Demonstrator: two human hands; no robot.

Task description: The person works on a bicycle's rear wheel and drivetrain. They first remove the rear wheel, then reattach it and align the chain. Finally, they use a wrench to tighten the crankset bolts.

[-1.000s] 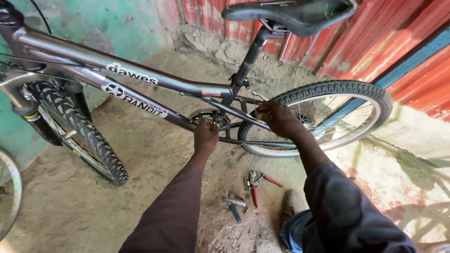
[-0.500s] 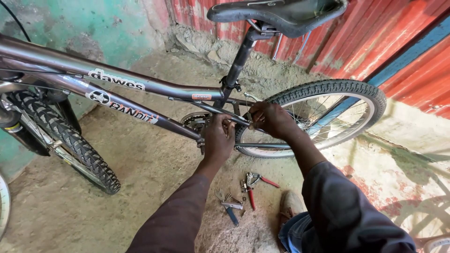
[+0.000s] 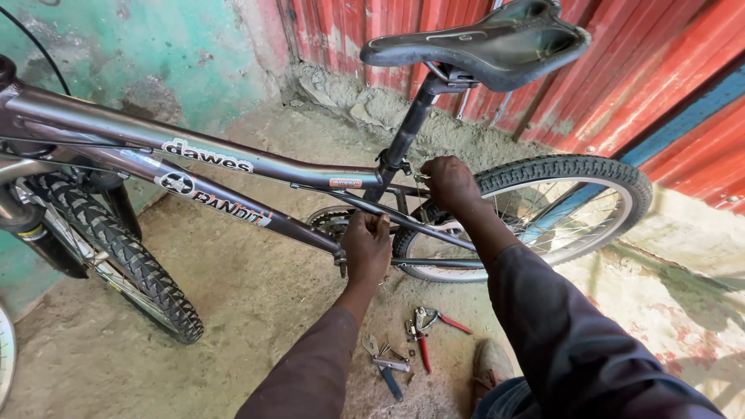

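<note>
A grey bicycle frame (image 3: pixel 233 167) stands upright across the view, with a black saddle (image 3: pixel 481 43) at the top. My left hand (image 3: pixel 366 248) is closed around the lower frame tube beside the crank (image 3: pixel 330 221). Just under the seat post clamp, my right hand (image 3: pixel 450 182) has its fingers curled on the seat stays, in front of the rear wheel (image 3: pixel 590 186). What the right fingers pinch is hidden.
A knobby front tyre (image 3: pixel 124 264) stands at the left, and another wheel rim (image 3: pixel 4 357) shows at the edge. Red-handled pliers (image 3: pixel 425 330) and a blue-handled wrench (image 3: pixel 386 363) lie on the dirt by my shoe (image 3: pixel 490 365). A red corrugated wall (image 3: pixel 621 70) stands behind.
My left hand has slid a little down and right along the frame toward the crank. My right hand has stayed at the seat stays. The view has tilted up slightly.
</note>
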